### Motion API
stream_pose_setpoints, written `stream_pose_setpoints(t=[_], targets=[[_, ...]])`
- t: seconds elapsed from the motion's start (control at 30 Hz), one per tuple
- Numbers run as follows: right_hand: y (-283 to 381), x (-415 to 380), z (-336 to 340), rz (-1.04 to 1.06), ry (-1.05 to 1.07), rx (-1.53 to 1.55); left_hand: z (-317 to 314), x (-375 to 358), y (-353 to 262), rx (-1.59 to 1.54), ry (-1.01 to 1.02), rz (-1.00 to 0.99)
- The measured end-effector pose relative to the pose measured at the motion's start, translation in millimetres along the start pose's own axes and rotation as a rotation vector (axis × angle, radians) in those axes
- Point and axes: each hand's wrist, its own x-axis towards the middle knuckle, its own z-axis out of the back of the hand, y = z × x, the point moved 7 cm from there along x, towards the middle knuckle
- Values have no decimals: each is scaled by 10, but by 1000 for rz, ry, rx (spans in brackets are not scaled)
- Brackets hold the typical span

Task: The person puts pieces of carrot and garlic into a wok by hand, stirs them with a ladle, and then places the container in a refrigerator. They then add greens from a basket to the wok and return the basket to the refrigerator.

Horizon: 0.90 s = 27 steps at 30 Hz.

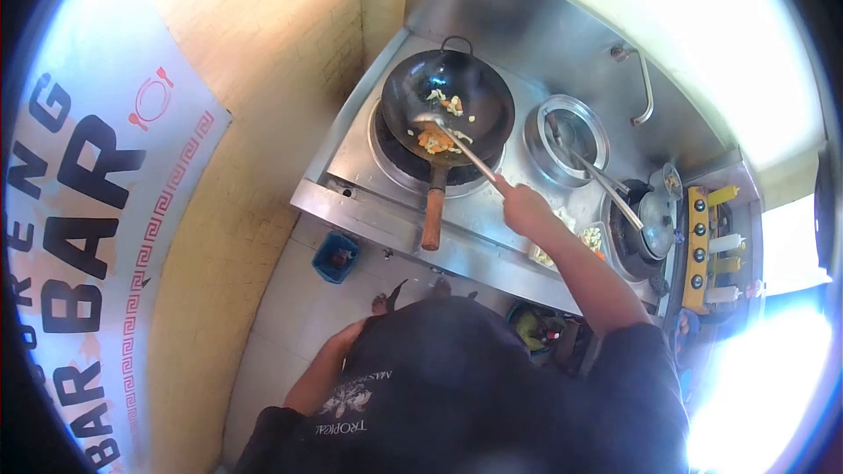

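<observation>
A black wok (479,88) with a wooden handle (432,215) sits on the left burner of a steel stove (351,154). Orange and pale bits of food (436,139) lie in it. My right hand (522,206) grips the long handle of a metal spatula (457,142), whose blade rests in the food. My left arm (320,373) hangs at my side by my dark shirt; its hand is hidden against my body.
A round steel pot (571,132) with ladles stands to the right of the wok. Further right are a second pan (654,224), squeeze bottles (724,246) and a tray of chopped food (590,237). A blue bin (337,256) is on the floor. A banner covers the left wall.
</observation>
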Motion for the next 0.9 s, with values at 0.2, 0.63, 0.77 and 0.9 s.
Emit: stream_pose_setpoints(t=[0.2, 0.63, 0.77, 0.9], targets=[[-434, -686, 321, 38, -78, 394, 207, 1076, -779, 69, -187, -321], [-409, 706, 158, -50, -181, -54, -188, 1506, -1083, -179, 104, -176], [-879, 631, 185, 148, -168, 195, -203, 2158, -999, 531, -341, -371], [-883, -169, 869, 59, -58, 71, -277, 2401, -1186, 1060, -602, -640]])
